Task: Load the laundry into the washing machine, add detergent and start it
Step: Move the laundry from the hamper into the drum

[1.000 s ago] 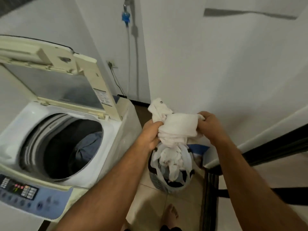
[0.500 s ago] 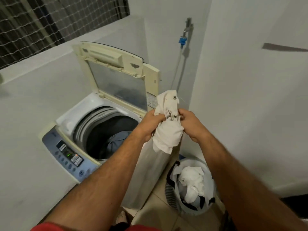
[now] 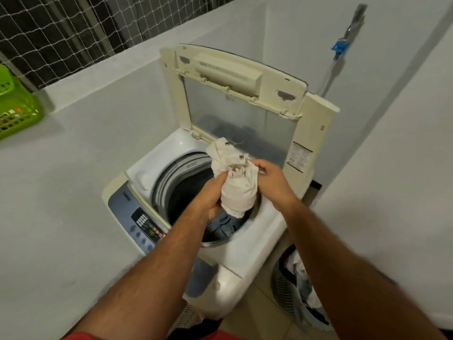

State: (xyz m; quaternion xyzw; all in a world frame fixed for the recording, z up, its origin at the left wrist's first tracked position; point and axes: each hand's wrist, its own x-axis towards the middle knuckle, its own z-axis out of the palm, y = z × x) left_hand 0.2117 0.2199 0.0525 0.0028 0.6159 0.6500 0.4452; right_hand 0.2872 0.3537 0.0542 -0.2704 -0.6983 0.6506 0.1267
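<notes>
- Person stands facing a top-loading washing machine (image 3: 255, 244), both forearms stretched out over it.
- Lid (image 3: 235, 99) is raised and leans back toward the wall; drum opening is exposed.
- Left hand (image 3: 212, 192) is closed around the lower left side of a bunched white garment (image 3: 239, 190).
- Right hand (image 3: 270, 179) pinches the same garment from the right, near its top.
- Garment hangs above the drum mouth, toward its right rim; metal snaps show on the upper fold.
- Dark blue clothing (image 3: 224, 225) already lies inside the drum, under the garment.
- Control panel (image 3: 144, 228) on the machine's front edge shows small lit indicators.
- Laundry basket (image 3: 301, 293) sits on the floor to the right of the machine, with mixed clothes in it.
- Green plastic basket (image 3: 14, 106) rests on the ledge at far left.
</notes>
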